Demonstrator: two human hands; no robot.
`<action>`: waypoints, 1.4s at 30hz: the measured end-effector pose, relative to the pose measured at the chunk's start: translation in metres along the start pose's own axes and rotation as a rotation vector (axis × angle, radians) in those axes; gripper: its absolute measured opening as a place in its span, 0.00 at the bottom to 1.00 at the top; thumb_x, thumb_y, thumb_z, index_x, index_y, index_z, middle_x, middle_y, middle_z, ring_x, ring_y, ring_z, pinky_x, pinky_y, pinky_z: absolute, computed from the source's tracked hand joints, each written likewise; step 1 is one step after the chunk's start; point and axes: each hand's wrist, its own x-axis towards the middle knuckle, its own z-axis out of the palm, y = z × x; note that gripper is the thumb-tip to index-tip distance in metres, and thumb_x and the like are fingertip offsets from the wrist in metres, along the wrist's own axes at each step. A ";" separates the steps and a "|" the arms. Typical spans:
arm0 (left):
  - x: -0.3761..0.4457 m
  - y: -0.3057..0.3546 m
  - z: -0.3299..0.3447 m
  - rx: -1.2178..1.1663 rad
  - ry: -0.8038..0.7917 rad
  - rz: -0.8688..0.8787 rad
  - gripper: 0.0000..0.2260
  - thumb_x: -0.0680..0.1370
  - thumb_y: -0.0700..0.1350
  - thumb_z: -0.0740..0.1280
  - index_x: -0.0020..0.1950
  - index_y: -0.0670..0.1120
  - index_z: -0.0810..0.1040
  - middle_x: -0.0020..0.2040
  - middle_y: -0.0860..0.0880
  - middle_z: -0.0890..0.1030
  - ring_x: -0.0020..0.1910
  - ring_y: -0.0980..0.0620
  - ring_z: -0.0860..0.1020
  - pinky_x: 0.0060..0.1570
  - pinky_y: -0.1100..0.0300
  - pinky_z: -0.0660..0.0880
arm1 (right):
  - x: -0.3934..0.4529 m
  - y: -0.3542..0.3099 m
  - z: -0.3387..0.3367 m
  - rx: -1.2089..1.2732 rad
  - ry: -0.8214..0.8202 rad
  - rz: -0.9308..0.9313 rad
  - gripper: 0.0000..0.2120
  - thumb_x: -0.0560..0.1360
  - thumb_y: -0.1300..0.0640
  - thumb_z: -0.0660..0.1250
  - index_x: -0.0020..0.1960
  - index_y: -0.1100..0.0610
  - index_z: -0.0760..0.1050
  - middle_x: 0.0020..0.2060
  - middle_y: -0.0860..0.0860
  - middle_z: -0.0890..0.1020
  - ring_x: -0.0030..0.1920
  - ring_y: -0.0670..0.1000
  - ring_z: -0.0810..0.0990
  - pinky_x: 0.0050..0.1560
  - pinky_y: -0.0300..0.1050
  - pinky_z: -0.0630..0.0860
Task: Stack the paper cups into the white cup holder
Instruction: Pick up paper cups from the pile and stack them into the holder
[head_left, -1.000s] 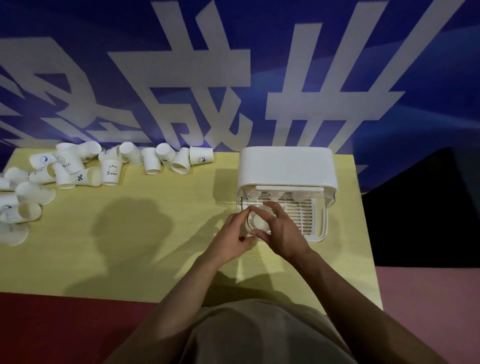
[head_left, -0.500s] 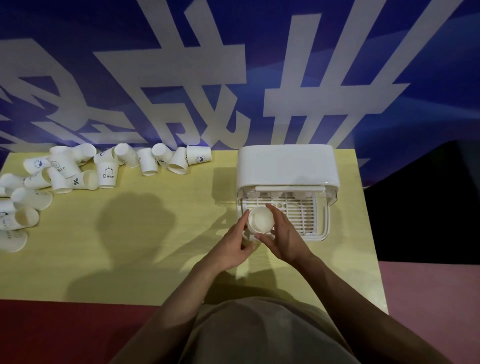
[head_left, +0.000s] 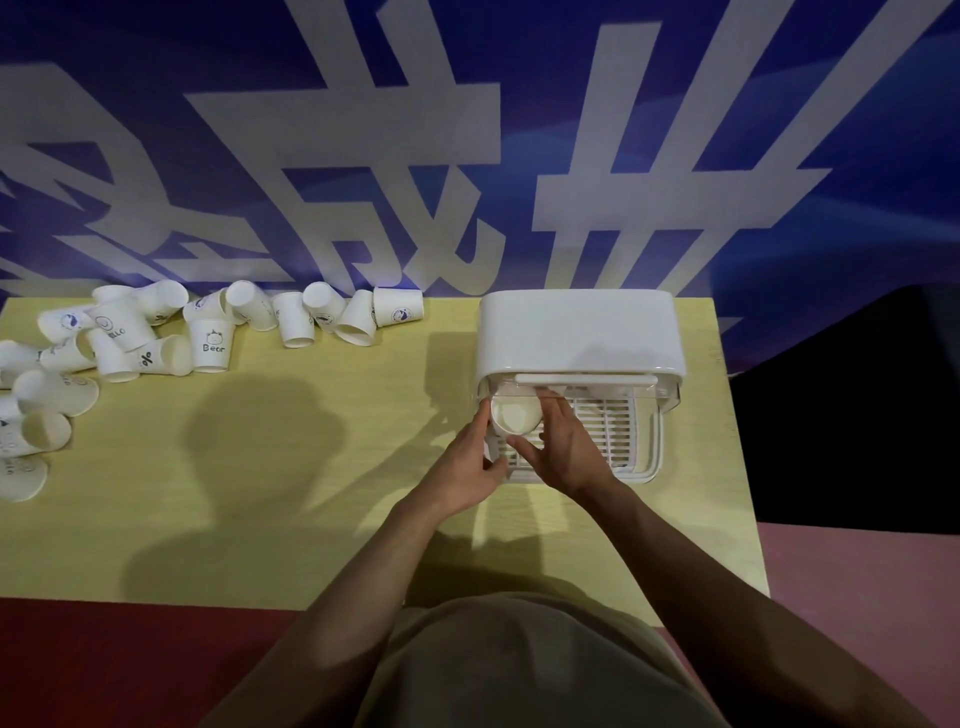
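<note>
A white cup holder (head_left: 579, 332) with a slatted drawer tray stands at the table's right. Over the tray's left side a white paper cup (head_left: 514, 414) sits mouth up, tucked under the holder's front lip. My right hand (head_left: 563, 444) grips it, fingers along its right side and thumb under its near rim. My left hand (head_left: 467, 462) touches the cup's left side with its fingertips. More cups show dimly under the holder's lid. Several loose paper cups (head_left: 213, 345) lie scattered at the far left.
The yellow table (head_left: 291, 467) ends at a blue banner wall behind and at a dark drop on the right. Red and pink floor lies below the near edge. My shadow falls on the tabletop's middle.
Both hands have pushed the cup away from me, from the tray's front to under the holder's front lip.
</note>
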 end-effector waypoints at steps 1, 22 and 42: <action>-0.001 0.000 0.000 -0.001 -0.005 0.002 0.41 0.78 0.55 0.66 0.82 0.66 0.42 0.79 0.54 0.65 0.70 0.38 0.73 0.66 0.46 0.76 | 0.000 0.000 0.001 0.009 0.004 0.014 0.31 0.77 0.52 0.75 0.73 0.65 0.68 0.65 0.60 0.76 0.66 0.59 0.75 0.62 0.56 0.78; -0.086 -0.047 -0.047 -0.127 0.215 0.036 0.36 0.81 0.47 0.71 0.82 0.59 0.55 0.74 0.57 0.66 0.54 0.60 0.78 0.46 0.74 0.73 | -0.034 -0.079 0.020 0.118 0.061 -0.012 0.27 0.80 0.47 0.71 0.74 0.56 0.69 0.68 0.49 0.71 0.60 0.48 0.77 0.58 0.39 0.79; -0.238 -0.401 -0.399 0.160 1.032 -0.157 0.30 0.71 0.55 0.72 0.69 0.41 0.75 0.64 0.41 0.78 0.65 0.43 0.72 0.63 0.56 0.62 | 0.102 -0.312 0.304 -0.069 -0.230 -0.162 0.27 0.78 0.45 0.72 0.72 0.53 0.70 0.67 0.52 0.73 0.58 0.51 0.79 0.55 0.52 0.83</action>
